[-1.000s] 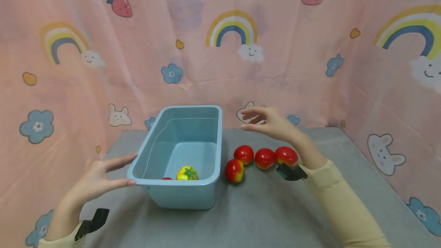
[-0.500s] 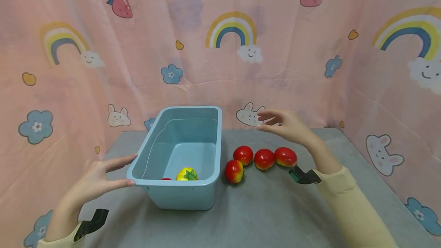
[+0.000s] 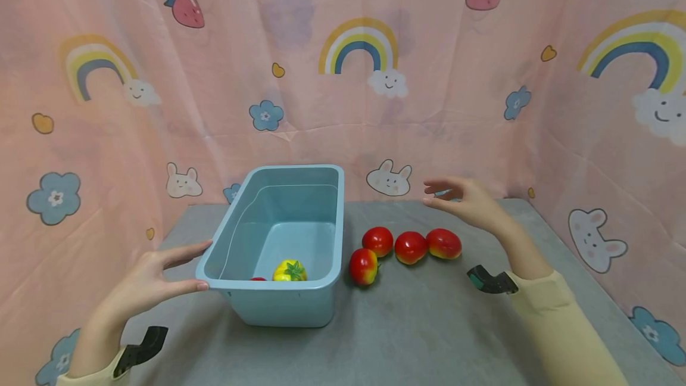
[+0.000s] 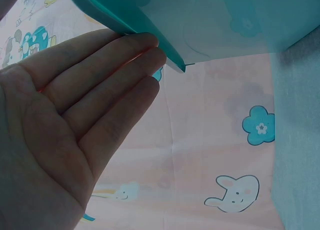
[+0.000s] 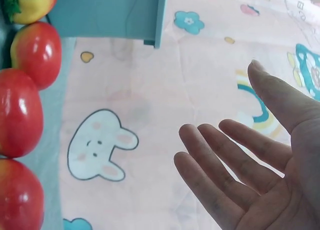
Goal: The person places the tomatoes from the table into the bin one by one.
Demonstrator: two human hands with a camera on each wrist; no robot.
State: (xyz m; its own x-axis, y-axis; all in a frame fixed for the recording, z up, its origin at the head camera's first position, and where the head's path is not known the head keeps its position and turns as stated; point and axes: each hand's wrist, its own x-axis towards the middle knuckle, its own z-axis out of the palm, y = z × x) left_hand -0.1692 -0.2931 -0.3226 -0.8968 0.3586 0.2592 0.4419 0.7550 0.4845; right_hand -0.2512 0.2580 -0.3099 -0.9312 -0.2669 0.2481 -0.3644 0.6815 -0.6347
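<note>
A light blue plastic bin (image 3: pixel 316 299) stands left of centre on the table. My left hand (image 3: pixel 145 282) touches the rim at its near left corner, thumb and fingers extended; the left wrist view shows the straight fingers (image 4: pixel 115 80) against the rim's underside. Inside the bin lie a yellow tomato (image 3: pixel 290 271) with a green calyx and a red one (image 3: pixel 258 279), mostly hidden by the near wall. Several red tomatoes with yellowish patches, one nearest the bin (image 3: pixel 363 266), lie to its right. Beyond the rightmost tomato (image 3: pixel 443 243), my right hand (image 3: pixel 471 204) hovers with relaxed fingers, holding nothing.
A grey cloth-like surface covers the table (image 3: pixel 407 326). Behind and beside it hangs a pink curtain (image 3: pixel 321 136) printed with rainbows, rabbits and flowers. Black wrist mounts (image 3: pixel 142 350) sit at both sleeves.
My right hand has moved to the right, away from the bin and past the row of tomatoes. The left hand, bin and tomatoes stay in place.
</note>
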